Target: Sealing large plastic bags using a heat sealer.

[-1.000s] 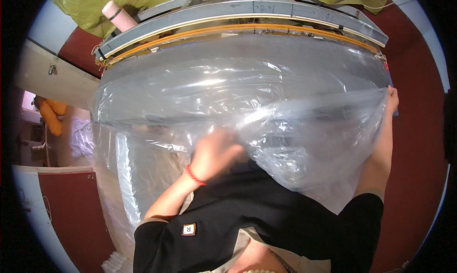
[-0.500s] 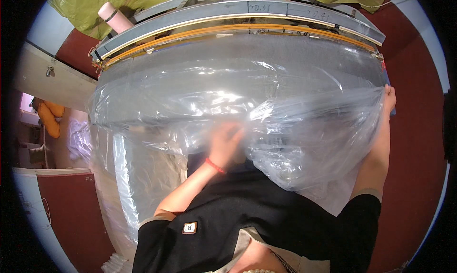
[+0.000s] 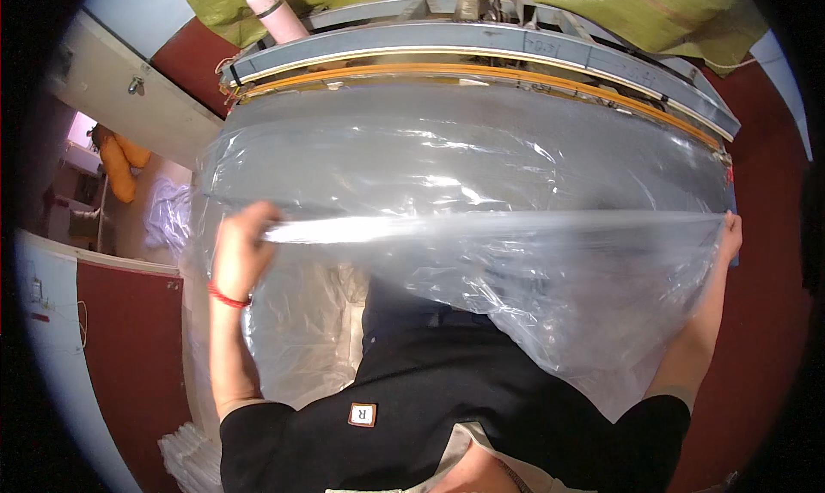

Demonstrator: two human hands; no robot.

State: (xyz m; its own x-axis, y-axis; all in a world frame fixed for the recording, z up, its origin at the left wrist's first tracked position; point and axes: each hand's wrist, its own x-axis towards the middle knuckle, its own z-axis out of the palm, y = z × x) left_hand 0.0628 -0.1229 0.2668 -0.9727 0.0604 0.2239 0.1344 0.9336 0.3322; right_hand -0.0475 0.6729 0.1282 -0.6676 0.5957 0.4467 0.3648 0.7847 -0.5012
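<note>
A wide sheet of clear plastic film (image 3: pixel 550 274) drapes over the near edge of a grey table (image 3: pixel 412 106) and hangs toward my body. My left hand (image 3: pixel 245 240), with a red band at the wrist, is closed on the film at the left, slightly blurred. At the table's right edge my right hand (image 3: pixel 731 235) pinches the film's other end. Between the two hands the film is pulled into a taut, bright fold running nearly straight across. Loose, wrinkled film hangs below this fold, mostly toward the right.
Behind the table top runs a grey metal bar (image 3: pixel 481 39) with an orange strip (image 3: pixel 412 69) in front of it. A pink cylinder (image 3: pixel 277 14) stands at the back left. More clear film (image 3: pixel 193 463) lies bunched at lower left. A door (image 3: pixel 142 89) stands at the left.
My left hand has swept left from the middle, stretching the film into a straight fold. My right hand still grips its end. The whole view has shifted and tilted a little.
</note>
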